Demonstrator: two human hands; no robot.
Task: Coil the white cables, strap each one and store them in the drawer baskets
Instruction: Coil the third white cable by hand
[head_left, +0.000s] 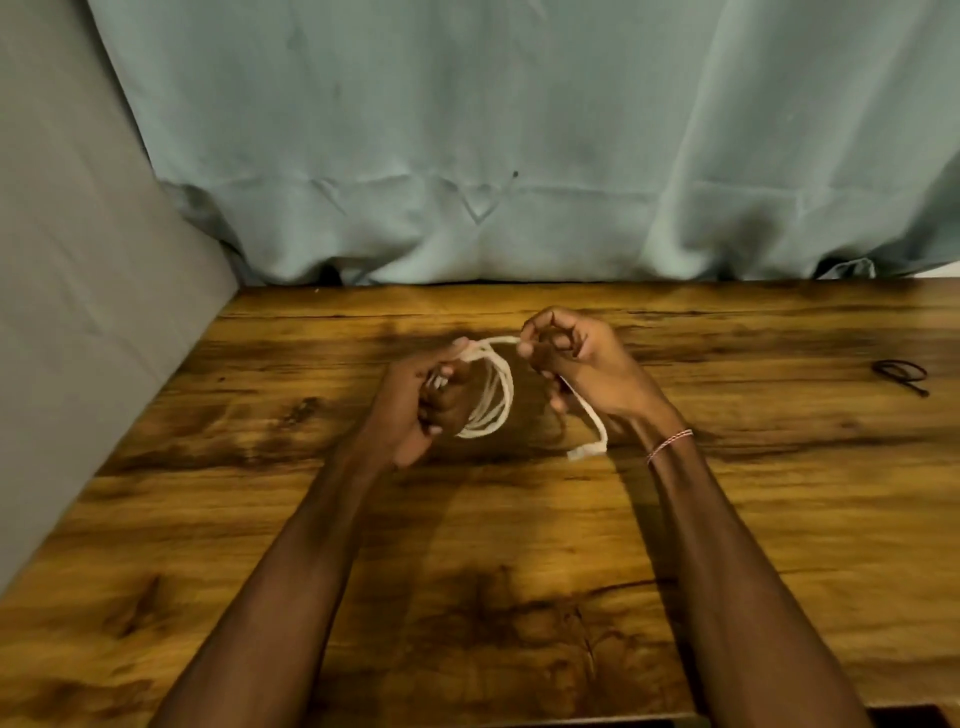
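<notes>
A white cable (493, 395) hangs in several loops above the middle of the wooden table (727, 519). My left hand (421, 405) grips the left side of the coil, fingers curled round the loops. My right hand (576, 358) pinches the strand that runs off the top of the coil. The cable's loose tail (589, 439) passes under my right palm and ends in a white plug just left of my right wrist. A dark strap (901, 375) lies on the table at the far right, well away from both hands.
A pale green curtain (519, 156) hangs along the table's far edge. A grey wall (78, 312) closes the left side. A dark opening (904, 717) shows at the table's near right edge.
</notes>
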